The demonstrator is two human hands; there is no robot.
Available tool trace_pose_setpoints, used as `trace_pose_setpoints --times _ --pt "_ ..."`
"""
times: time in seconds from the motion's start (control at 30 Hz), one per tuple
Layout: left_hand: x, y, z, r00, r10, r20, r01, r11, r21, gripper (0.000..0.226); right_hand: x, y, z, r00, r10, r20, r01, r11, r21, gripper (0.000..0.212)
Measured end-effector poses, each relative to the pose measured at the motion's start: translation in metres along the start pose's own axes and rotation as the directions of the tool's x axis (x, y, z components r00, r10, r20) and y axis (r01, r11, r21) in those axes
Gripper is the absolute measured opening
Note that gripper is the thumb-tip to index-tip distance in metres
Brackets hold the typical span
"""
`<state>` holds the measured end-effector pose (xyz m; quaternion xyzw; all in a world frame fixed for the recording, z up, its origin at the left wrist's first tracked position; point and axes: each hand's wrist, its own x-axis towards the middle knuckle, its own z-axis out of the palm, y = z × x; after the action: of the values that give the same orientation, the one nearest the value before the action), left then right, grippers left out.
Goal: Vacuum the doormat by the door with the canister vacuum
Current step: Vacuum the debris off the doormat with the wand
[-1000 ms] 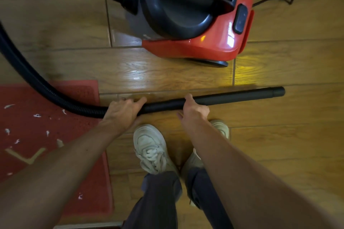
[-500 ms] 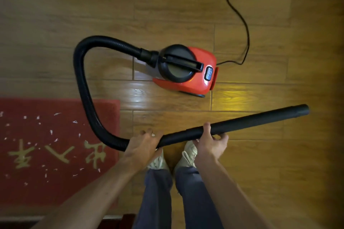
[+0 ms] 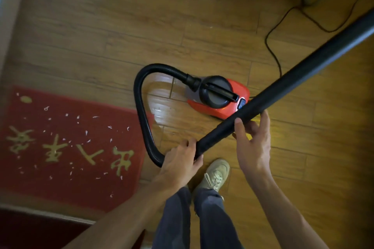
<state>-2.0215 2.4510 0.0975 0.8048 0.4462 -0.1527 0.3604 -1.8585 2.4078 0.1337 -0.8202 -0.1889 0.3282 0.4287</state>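
A red doormat (image 3: 66, 168) with gold characters and several white scraps lies on the floor at the left. The red and black canister vacuum (image 3: 218, 96) sits on the wood floor in the middle. Its ribbed black hose (image 3: 141, 111) loops left and down to the black wand (image 3: 283, 89). My left hand (image 3: 180, 159) grips the wand's near end where the hose joins. My right hand (image 3: 253, 139) holds the wand a little farther along. The wand rises to the upper right and its tip runs out of view.
A black power cord (image 3: 273, 50) trails across the wood floor at the upper right. A pale wall or door frame (image 3: 8, 16) runs along the left. My shoe (image 3: 216, 174) and trouser legs are below the hands. A dark threshold (image 3: 30, 226) lies at the bottom left.
I have stood up from a crouch, lifting the wand off the floor. Its far end has swung upward to the right, and the view now takes in the whole doormat.
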Motion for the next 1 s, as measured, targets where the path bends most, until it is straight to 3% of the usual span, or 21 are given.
trace_pose_setpoints --times 0.17,0.27,0.37,0.47,0.6,0.73,0.87,1.0 --pt "-0.011 -0.003 -0.019 0.987 -0.096 -0.131 0.044 0.934 -0.355 0.025 0.000 -0.050 0.026 0.959 -0.223 0.177 0.230 0.973 -0.022 0.073" --pt "-0.016 -0.008 -0.022 0.975 -0.165 -0.149 0.050 0.817 -0.575 0.021 0.000 -0.067 0.053 0.897 -0.341 0.280 0.373 0.926 -0.066 0.078" --pt "-0.021 -0.014 -0.021 0.953 -0.269 -0.141 0.063 0.629 -0.775 0.022 0.000 -0.080 0.083 0.793 -0.433 0.428 0.509 0.858 -0.075 0.082" --pt "-0.022 -0.018 -0.018 0.926 -0.365 -0.091 0.036 0.328 -0.944 0.024 -0.001 -0.085 0.108 0.665 -0.466 0.584 0.600 0.799 -0.045 0.084" --pt "-0.026 -0.023 -0.010 0.892 -0.451 -0.016 0.025 0.085 -0.996 0.036 -0.001 -0.077 0.134 0.534 -0.472 0.701 0.679 0.734 -0.022 0.079" --pt "-0.026 -0.021 0.010 0.827 -0.558 0.069 0.047 -0.054 -0.997 0.031 0.007 -0.060 0.160 0.435 -0.460 0.774 0.739 0.674 -0.014 0.074" --pt "-0.020 -0.013 0.032 0.761 -0.633 0.139 -0.021 -0.238 -0.971 0.024 0.010 -0.042 0.179 0.315 -0.372 0.873 0.780 0.625 -0.015 0.072" --pt "-0.016 -0.004 0.053 0.672 -0.712 0.202 -0.070 -0.333 -0.940 0.014 0.003 -0.015 0.188 0.241 -0.330 0.913 0.804 0.595 0.002 0.068"
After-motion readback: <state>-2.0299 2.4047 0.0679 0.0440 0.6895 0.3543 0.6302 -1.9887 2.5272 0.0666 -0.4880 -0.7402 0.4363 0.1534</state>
